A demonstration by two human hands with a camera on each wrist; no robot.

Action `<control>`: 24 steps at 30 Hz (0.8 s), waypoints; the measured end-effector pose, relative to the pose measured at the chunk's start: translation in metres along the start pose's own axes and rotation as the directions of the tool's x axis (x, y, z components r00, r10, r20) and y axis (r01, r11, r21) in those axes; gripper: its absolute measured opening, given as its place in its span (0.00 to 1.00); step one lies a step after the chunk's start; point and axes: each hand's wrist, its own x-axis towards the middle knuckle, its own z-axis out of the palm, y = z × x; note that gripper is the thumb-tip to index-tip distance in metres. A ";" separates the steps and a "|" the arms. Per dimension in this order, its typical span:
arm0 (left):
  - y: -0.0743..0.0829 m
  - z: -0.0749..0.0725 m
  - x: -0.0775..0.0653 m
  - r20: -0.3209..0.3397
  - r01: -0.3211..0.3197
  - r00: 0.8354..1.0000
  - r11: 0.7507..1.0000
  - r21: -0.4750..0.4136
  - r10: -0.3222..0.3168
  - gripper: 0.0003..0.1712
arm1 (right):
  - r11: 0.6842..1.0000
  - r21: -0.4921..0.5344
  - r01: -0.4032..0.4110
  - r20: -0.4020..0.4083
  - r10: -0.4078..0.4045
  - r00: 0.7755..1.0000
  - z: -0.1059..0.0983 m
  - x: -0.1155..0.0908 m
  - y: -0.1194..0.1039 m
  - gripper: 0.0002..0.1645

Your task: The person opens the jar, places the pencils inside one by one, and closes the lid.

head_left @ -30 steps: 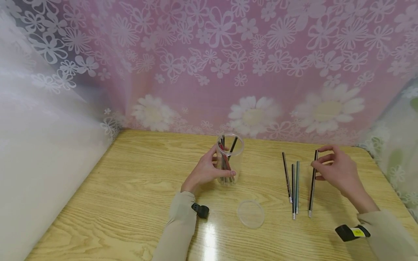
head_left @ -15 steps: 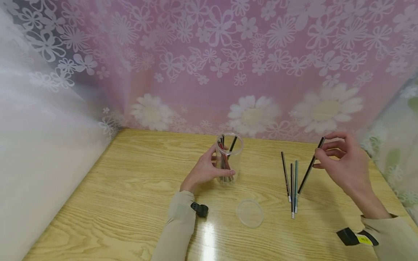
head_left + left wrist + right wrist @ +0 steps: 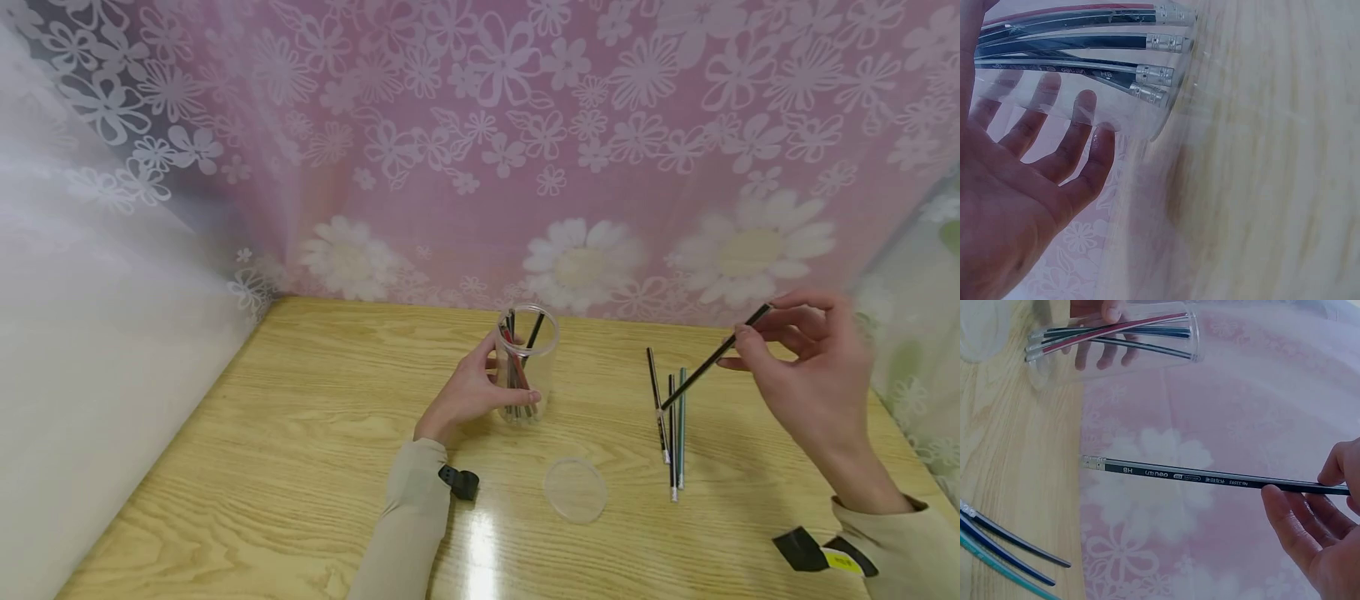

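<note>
A clear plastic jar [image 3: 545, 379] stands upright on the table, with several pencils [image 3: 1116, 330] inside, one of them red. My left hand [image 3: 468, 392] grips the jar from its left side, thumb across the front; in the left wrist view its fingers curve round the wall. My right hand [image 3: 813, 379] pinches a black pencil [image 3: 1179, 475] near its upper end, above the table at the right. That pencil slants down to the left, its silver eraser end lowest. Below it lie two dark pencils [image 3: 672, 450] and a teal pencil [image 3: 682, 429].
A round clear lid [image 3: 575, 491] lies flat on the wooden table [image 3: 300, 467], in front of the jar. A pink flowered curtain [image 3: 450, 208] hangs along the table's back edge. Pale sheets [image 3: 112, 350] close off the sides.
My right hand has raised the black pencil off the table and tilted it, its eraser end swinging left over the lying pencils. My left hand and the jar stay put.
</note>
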 end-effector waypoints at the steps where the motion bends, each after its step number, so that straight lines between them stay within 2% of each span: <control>1: 0.000 0.000 0.000 0.001 -0.003 1.000 1.000 0.000 0.003 0.60 | 1.000 0.015 0.012 -0.004 -0.012 1.000 0.001 0.000 -0.001 0.26; 5: 0.000 0.000 0.000 0.001 -0.005 1.000 1.000 0.003 0.005 0.62 | 0.997 0.027 0.072 -0.012 -0.072 0.997 0.004 0.003 -0.008 0.24; 10: 0.000 0.000 0.000 0.003 -0.008 1.000 1.000 -0.009 0.008 0.62 | 0.983 0.144 0.113 -0.032 -0.110 0.993 0.008 0.006 -0.017 0.23; 13: 0.000 0.000 0.000 0.004 -0.004 1.000 1.000 -0.011 0.004 0.62 | 0.976 0.171 0.138 -0.049 -0.132 0.990 0.011 0.008 -0.021 0.22; 24: 0.000 -0.001 0.001 0.011 -0.011 1.000 1.000 -0.019 0.011 0.59 | 0.932 0.322 0.167 -0.120 -0.135 0.984 0.022 0.011 -0.032 0.22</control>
